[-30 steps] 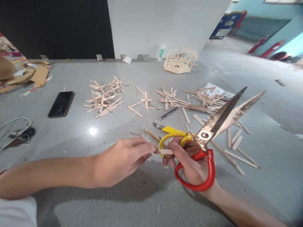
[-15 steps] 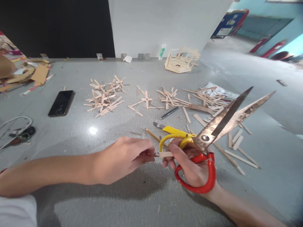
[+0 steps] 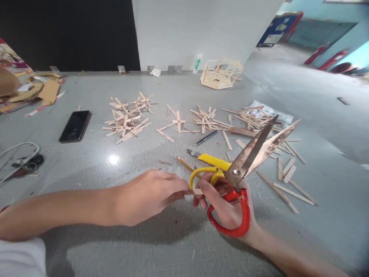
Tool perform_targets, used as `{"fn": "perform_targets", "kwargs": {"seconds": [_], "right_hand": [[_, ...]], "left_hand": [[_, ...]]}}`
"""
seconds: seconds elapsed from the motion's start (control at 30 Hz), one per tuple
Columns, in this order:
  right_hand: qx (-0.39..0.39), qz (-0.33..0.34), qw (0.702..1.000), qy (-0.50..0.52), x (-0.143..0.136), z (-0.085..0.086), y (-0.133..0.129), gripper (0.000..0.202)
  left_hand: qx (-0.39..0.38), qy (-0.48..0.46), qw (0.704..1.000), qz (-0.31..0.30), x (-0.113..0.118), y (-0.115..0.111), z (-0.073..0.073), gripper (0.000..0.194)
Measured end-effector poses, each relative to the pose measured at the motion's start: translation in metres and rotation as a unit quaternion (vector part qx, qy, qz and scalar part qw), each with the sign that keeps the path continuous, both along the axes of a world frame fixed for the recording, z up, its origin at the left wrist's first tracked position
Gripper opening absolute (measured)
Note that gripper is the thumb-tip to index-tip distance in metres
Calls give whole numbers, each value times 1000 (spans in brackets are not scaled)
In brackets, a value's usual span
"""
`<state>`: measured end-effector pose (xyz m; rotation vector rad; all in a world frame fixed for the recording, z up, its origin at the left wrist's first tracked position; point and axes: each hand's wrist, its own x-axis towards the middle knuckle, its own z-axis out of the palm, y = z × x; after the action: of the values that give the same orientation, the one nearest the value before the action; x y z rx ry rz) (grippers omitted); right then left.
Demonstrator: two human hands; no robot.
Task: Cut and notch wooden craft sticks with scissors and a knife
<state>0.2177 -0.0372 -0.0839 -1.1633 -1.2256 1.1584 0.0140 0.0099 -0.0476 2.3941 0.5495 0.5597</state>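
The left hand [image 3: 150, 198] and right hand [image 3: 223, 206] pinch a thin stick [image 3: 196, 191] in their fingers — gaping scissors [image 3: 235, 173], also in the right, could swing and jar it loose.

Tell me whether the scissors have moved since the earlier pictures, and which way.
Yes, leftward in the view: the scissors in the right hand now have their pivot closer to the dark pen, which lies where it did.

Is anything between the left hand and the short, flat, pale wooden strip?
Nothing visible is: the left hand reaches the left end of the short, flat, pale wooden strip, whose other end the right hand pinches. The yellow handle of the steel scissors lies close behind, not between.
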Motion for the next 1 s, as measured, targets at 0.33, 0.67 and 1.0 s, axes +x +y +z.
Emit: {"fn": "perform_targets", "kwargs": {"seconds": [0.33,0.67,1.0], "right_hand": [[-15,21,999,35,0,-9,0,28],[-11,18,1000,21,-1,-5,0,31],[5,-15,1000,24,0,3,3,33]], "left_hand": [[-102,12,994,-21,0,-1,-1,24],[-82,120,986,-84,-8,2,10,45],[-118,37,992,22,0,-2,6,13]]}}
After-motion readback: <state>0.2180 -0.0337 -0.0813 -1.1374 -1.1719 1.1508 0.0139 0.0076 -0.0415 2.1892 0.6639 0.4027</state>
